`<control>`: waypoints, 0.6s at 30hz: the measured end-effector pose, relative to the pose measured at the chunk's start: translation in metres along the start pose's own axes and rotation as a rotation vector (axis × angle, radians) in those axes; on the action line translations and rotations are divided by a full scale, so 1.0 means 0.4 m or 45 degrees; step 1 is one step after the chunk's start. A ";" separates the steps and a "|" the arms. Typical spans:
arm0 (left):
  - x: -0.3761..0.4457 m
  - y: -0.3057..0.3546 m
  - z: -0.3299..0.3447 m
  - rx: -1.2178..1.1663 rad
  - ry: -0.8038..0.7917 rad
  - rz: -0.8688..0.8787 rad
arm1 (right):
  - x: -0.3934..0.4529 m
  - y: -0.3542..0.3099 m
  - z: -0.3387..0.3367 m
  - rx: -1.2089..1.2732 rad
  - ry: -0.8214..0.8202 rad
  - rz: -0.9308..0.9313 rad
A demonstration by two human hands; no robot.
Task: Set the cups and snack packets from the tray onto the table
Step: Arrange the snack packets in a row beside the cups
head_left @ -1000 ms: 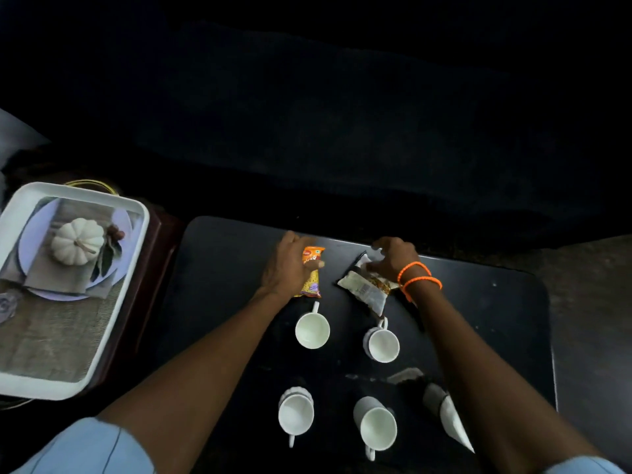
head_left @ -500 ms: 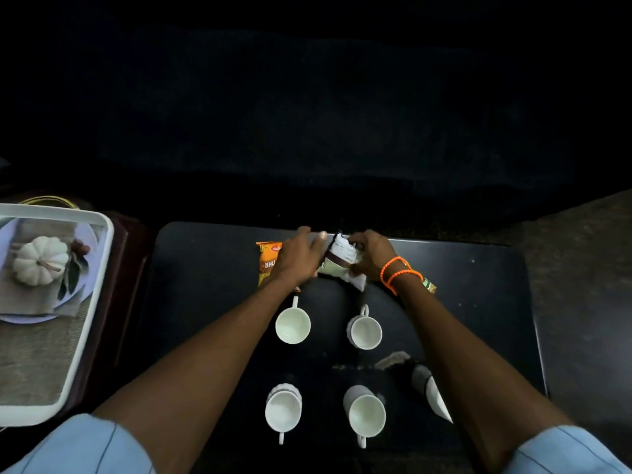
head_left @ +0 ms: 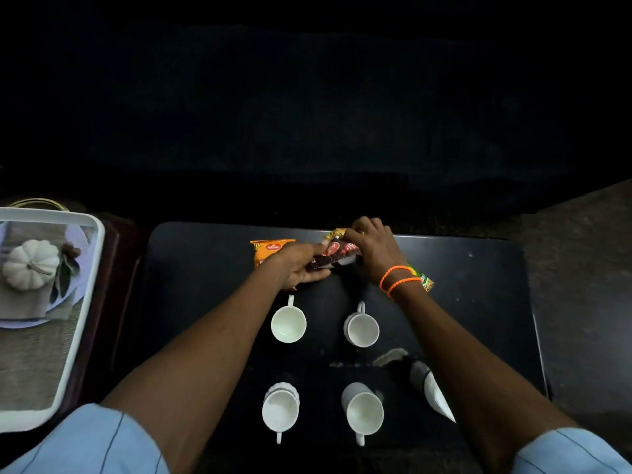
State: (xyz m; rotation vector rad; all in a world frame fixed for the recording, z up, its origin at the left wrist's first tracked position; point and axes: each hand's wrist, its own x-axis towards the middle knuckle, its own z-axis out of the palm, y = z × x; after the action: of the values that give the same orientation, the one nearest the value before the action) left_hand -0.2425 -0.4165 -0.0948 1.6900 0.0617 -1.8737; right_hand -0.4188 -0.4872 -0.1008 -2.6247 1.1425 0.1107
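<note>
Several white cups stand on the black table (head_left: pixel 205 268): one pair at the middle (head_left: pixel 288 323) (head_left: pixel 361 329), another pair near me (head_left: pixel 280 410) (head_left: pixel 364 412). A fifth cup (head_left: pixel 431 388) lies tilted under my right forearm. My left hand (head_left: pixel 297 268) and my right hand (head_left: pixel 372 249) both grip a red and dark snack packet (head_left: pixel 333 256) near the table's far edge. An orange packet (head_left: pixel 268 251) lies flat left of it, partly under my left hand. A green and yellow packet (head_left: pixel 422 277) shows from behind my right wrist.
A white tray (head_left: pixel 85 302) sits at the left on a dark brown stand; it holds a plate, a grey cloth and a white pumpkin (head_left: pixel 30 263). Dark floor lies to the right of the table. Beyond the table everything is black.
The orange packet now lies on the table, uncovered at its top. Both hands have closed on the red and dark packet and turned it. The view shifted slightly.
</note>
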 end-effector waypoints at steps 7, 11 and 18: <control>-0.008 -0.063 0.017 0.872 0.326 0.304 | 0.004 0.012 -0.006 0.408 -0.081 0.395; -0.032 -0.061 0.043 1.567 0.635 0.491 | 0.018 -0.035 0.019 0.489 -0.237 0.303; 0.004 -0.059 0.053 1.869 0.571 0.763 | 0.007 -0.059 0.067 0.448 -0.178 0.369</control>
State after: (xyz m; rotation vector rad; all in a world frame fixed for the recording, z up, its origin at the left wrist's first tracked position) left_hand -0.2720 -0.4068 -0.1007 2.4910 -1.7764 -0.9176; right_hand -0.3988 -0.4663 -0.1217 -2.1042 1.3475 0.1342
